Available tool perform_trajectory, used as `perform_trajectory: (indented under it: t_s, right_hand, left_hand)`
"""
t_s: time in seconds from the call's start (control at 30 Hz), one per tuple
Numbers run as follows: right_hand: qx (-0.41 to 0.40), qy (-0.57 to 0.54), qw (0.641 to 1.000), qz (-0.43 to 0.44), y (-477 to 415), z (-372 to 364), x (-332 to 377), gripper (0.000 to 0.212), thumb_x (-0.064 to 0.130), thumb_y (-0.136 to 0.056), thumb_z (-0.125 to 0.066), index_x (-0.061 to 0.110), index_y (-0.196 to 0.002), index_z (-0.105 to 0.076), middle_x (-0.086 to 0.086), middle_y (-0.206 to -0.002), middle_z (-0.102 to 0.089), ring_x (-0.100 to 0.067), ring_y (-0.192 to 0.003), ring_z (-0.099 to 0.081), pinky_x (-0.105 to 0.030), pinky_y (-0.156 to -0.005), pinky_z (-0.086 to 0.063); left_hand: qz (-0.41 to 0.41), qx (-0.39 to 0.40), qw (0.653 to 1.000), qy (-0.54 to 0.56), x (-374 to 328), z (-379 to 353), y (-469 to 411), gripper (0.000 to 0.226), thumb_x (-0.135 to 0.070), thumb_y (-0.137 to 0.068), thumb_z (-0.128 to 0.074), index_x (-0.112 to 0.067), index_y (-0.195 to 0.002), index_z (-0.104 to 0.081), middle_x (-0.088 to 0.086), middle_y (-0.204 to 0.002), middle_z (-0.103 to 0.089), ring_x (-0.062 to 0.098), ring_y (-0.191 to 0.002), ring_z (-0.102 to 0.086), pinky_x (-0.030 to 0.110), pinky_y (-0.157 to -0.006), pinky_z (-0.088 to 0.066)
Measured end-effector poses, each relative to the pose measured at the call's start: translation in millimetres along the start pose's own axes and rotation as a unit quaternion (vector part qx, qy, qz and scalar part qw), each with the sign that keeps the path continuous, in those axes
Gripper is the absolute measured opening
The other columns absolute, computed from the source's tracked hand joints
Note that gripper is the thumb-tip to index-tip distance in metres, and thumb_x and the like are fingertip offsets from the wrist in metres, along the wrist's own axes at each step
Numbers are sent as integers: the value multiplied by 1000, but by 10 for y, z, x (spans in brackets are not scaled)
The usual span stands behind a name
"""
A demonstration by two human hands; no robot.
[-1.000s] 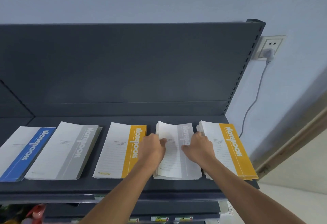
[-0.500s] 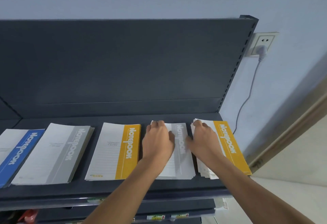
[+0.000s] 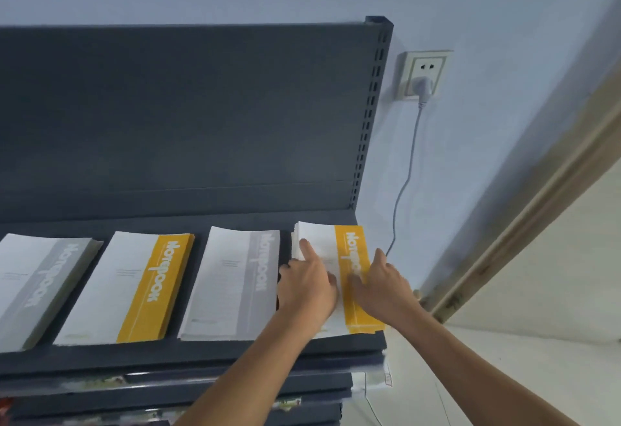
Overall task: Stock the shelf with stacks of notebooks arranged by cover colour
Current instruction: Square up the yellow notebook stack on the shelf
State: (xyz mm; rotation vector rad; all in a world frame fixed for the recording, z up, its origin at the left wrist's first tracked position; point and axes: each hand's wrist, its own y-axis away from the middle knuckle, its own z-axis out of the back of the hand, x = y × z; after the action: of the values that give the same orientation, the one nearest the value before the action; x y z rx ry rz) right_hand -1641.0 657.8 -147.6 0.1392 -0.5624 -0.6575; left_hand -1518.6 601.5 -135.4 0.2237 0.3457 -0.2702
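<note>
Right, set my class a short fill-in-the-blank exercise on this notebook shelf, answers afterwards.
The left hand and right hand touch the rightmost stack, whose cover band is ____. The stack beside it has a ____ band. In view, the shelf holds ____ stacks. The cable hangs from a plug in the wall ____.
Answers: yellow, grey, four, socket.

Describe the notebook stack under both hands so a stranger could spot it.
Follow the dark shelf to its right end, beside the wall socket. The last stack there is the yellow notebook stack. A second yellow stack lies two places left, but only this one has the left hand and right hand on it.
</note>
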Motion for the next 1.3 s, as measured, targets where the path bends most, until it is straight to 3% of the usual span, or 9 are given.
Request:
perform_trajectory:
  t_s: [0.07,0.2,0.4,0.6,0.73,0.8,0.9,1.07,1.3]
  right_hand:
    - [39,-11,999,6,-21,19,-47,37,44,-97,-53,19,-113,-31,-6,-104,-59,-27,-86,-54,-36,-72,-42]
    - [65,-22,998,11,-66,60,-89,43,45,-94,-60,17,-117,-36,-9,-115,-61,-27,-93,-58,-36,-74,-46]
    - [80,-54,995,-28,-95,138,-223,48,46,-88,-61,10,-121,-54,-9,-117,-64,-28,-101,-63,-35,-79,-52]
    - [67,-61,994,-53,-14,91,-353,54,42,-92,-60,7,-130,-45,-11,-127,-56,-31,-113,-58,-35,-83,-47]
    - [-38,-62,997,36,95,154,-231,34,35,-93,-57,13,-107,-36,-8,-112,-48,-32,-102,-55,-33,-77,-38]
    - [-112,-91,986,87,158,221,-134,33,32,-93,-58,15,-105,-33,-3,-106,-44,-29,-92,-54,-33,-73,-37]
    - [-190,-148,960,144,223,320,-13,42,31,-90,-62,17,-116,-33,0,-108,-48,-23,-89,-56,-36,-71,-47]
    - [-187,-203,945,174,269,308,-8,55,36,-83,-68,32,-114,-23,8,-107,-52,-16,-85,-58,-24,-61,-40]
    - [-152,-266,938,164,282,175,-101,55,31,-80,-70,37,-113,-26,23,-101,-55,9,-90,-57,-13,-58,-43]
  left_hand:
    - [42,-1,999,-11,-94,-28,4,80,-37,-99,-54,-11,-156,-4,17,-131,-55,33,-118,-51,38,-82,-47]
    - [124,34,992,-10,-218,-47,23,83,-41,-97,-56,-10,-155,-5,21,-143,-43,36,-127,-43,43,-97,-47]
    - [176,93,973,118,-158,-73,-48,89,-52,-79,-71,-7,-142,-29,16,-136,-46,34,-124,-47,38,-87,-46]
    - [129,116,981,89,-195,-129,42,85,-55,-81,-63,-3,-142,-38,15,-135,-44,33,-123,-43,37,-92,-43]
    - [109,74,970,204,-187,-15,76,68,-38,-89,-64,-7,-139,-31,12,-127,-50,22,-96,-59,25,-56,-39]
    - [56,-2,969,242,-163,30,116,47,-29,-94,-63,-12,-126,-34,6,-117,-54,13,-82,-58,22,-51,-39]
    - [-28,-104,945,308,-90,85,173,41,-19,-94,-64,-23,-121,-33,-2,-124,-53,10,-95,-59,21,-68,-49]
    - [-123,-125,900,398,51,73,204,72,-7,-86,-67,-37,-141,-30,-18,-130,-50,0,-121,-52,15,-91,-51]
    - [-146,-108,893,412,95,-12,202,75,-12,-84,-64,-46,-141,-28,-24,-132,-49,-5,-125,-49,6,-94,-45]
